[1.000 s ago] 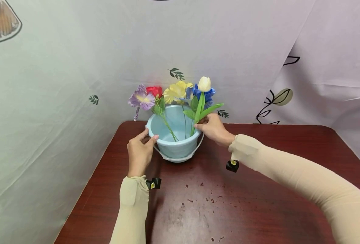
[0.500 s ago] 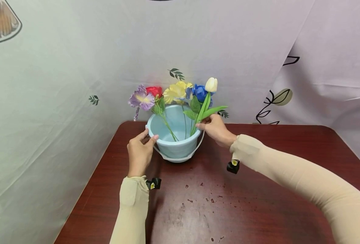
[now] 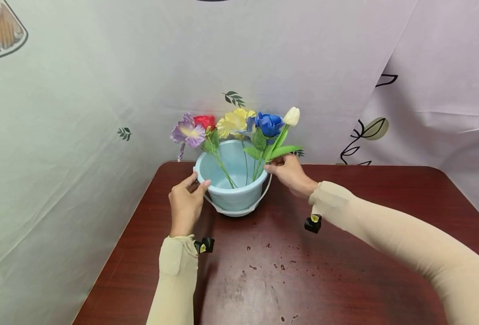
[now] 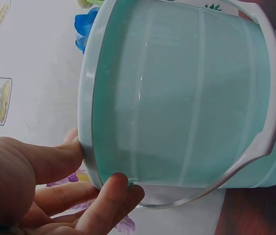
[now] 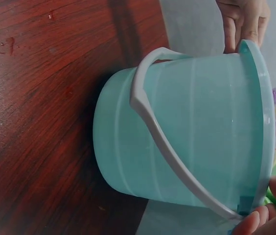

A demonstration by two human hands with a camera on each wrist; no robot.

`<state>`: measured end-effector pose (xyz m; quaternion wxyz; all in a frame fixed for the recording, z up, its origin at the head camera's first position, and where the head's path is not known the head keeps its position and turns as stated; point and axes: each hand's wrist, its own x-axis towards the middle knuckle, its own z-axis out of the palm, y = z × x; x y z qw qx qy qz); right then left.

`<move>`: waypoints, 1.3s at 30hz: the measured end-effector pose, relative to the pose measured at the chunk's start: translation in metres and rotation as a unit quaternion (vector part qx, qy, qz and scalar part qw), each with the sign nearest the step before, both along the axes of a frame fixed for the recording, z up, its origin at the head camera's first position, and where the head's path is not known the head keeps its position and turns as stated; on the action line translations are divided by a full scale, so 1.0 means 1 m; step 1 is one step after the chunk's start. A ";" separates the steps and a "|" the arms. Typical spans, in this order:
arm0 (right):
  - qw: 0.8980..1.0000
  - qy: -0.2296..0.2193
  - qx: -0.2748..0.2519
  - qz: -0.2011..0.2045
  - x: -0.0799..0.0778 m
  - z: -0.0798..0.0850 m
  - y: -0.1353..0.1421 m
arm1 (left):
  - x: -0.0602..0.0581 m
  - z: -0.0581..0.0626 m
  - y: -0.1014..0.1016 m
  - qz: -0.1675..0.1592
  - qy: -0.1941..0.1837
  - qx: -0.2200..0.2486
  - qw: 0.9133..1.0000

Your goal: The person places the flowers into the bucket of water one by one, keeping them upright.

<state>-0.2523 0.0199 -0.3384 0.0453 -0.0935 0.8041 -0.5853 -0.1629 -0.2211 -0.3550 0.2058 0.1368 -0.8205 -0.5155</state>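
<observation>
A light blue bucket (image 3: 235, 198) stands upright on the table, its white handle (image 4: 273, 93) hanging down in front. My left hand (image 3: 186, 202) pinches the bucket's left rim between thumb and fingers. At the right rim, my right hand (image 3: 290, 174) holds a white tulip (image 3: 292, 116) low on its stem; the tulip leans right. Fingers of that hand also lie against the rim in the right wrist view. Inside the bucket stand a purple flower (image 3: 187, 131), a red flower (image 3: 204, 122), a yellow flower (image 3: 235, 122) and a blue flower (image 3: 269, 124).
The dark red wooden table (image 3: 324, 262) carries scattered water drops (image 3: 282, 267) in front of the bucket. A pale printed cloth (image 3: 324, 67) hangs right behind the table's back edge and along its left side.
My right hand has shifted slightly right, and the white tulip has tipped rightward with it, uncovering more of the blue flower. My left hand and the bucket stay in place.
</observation>
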 end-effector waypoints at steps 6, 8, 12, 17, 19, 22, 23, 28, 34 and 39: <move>1.000 0.000 0.003 -0.003 0.000 -0.002 0.002 | 0.000 -0.001 0.000 0.002 0.007 0.001 1.000; 1.000 -0.007 0.005 -0.003 0.000 -0.002 0.003 | 0.000 -0.002 0.000 0.003 0.009 0.000 1.000; 1.000 -0.015 0.004 -0.007 0.001 -0.003 0.006 | 0.000 -0.002 0.000 0.006 0.012 -0.003 1.000; 1.000 0.003 -0.005 -0.017 0.000 -0.006 0.009 | 0.000 -0.003 -0.001 0.010 0.021 -0.007 1.000; 1.000 0.003 -0.013 -0.019 -0.001 -0.006 0.011 | 0.001 -0.003 -0.001 0.012 0.022 -0.009 1.000; 1.000 -0.006 -0.023 -0.018 -0.003 -0.006 0.015 | 0.001 -0.003 -0.001 0.016 0.022 -0.016 1.000; 0.999 -0.009 -0.025 -0.019 -0.003 -0.007 0.016 | 0.001 -0.003 -0.001 0.017 0.021 -0.017 0.999; 1.000 -0.002 -0.022 -0.021 -0.003 -0.007 0.023 | 0.001 -0.002 -0.002 0.016 0.025 -0.031 0.999; 1.000 0.002 -0.014 -0.014 -0.001 -0.007 0.030 | 0.003 -0.001 -0.004 0.014 0.032 -0.044 0.998; 1.000 0.002 0.000 -0.001 -0.001 -0.008 0.035 | 0.003 -0.001 -0.005 0.012 0.037 -0.051 0.998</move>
